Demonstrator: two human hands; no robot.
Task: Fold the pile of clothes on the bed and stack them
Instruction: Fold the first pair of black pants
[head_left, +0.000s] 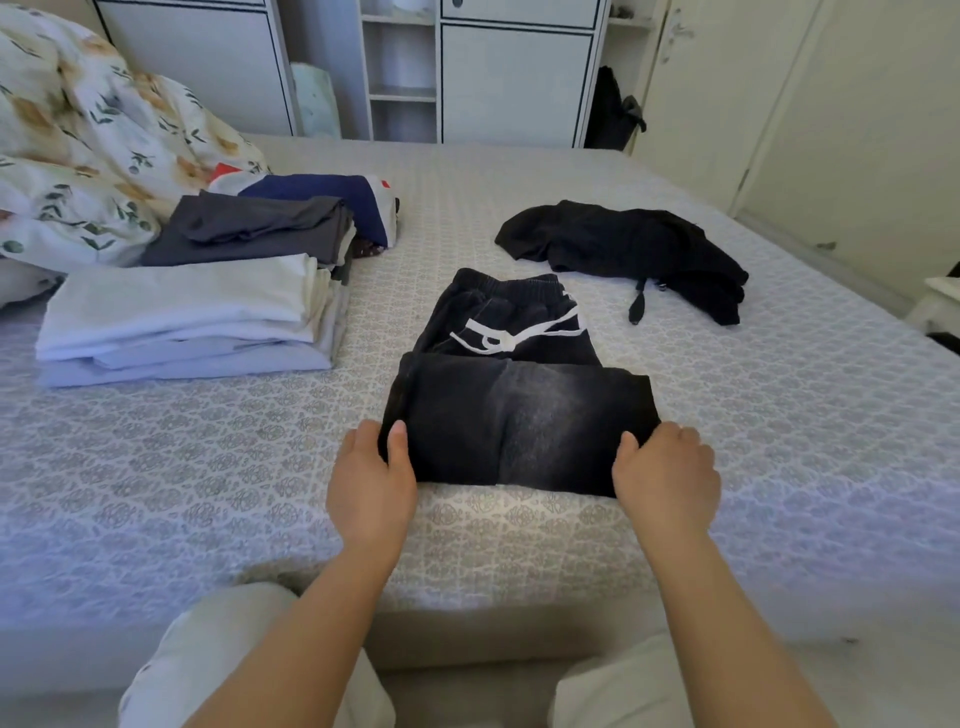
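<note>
we grip the black trousers (519, 421) at the near fold, left hand (371, 480) and right hand (667, 475) each pinching a corner; they lie mid-bed (779, 415). folded stacks (192, 317) sit far left, an unfolded black garment (623, 249) beyond right

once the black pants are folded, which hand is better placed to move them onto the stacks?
Left, probably. The folded stacks lie on the left of the bed, nearer the left hand, which grips the left edge of the black pants. The right hand grips the far edge and would have to cross over.
</note>
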